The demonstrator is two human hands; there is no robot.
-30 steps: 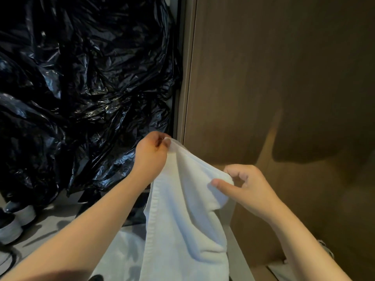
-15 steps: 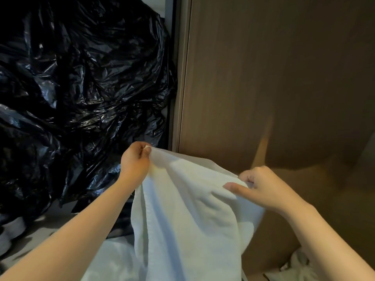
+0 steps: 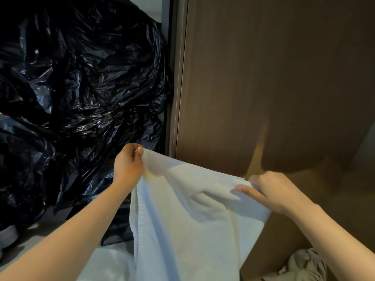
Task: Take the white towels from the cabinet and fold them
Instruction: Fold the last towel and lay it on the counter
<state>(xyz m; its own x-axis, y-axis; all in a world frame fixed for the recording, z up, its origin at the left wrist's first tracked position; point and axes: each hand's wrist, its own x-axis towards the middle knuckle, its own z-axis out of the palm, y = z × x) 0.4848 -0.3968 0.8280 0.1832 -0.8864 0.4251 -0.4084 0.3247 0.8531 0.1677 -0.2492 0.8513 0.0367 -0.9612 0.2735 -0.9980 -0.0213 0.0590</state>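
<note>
The white towel (image 3: 188, 216) is out of the cabinet and hangs in the air in front of the brown door (image 3: 274, 78). The left hand (image 3: 127, 167) pinches one top corner. The right hand (image 3: 272, 191) pinches the top edge. I think folding starts now: next, bring both corners together evenly.

Dim, warm light; glare glints off the black plastic bags (image 3: 77, 94), soft blur throughout.

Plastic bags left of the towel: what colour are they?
The plastic bags are glossy black, shown best in the head view.
</note>
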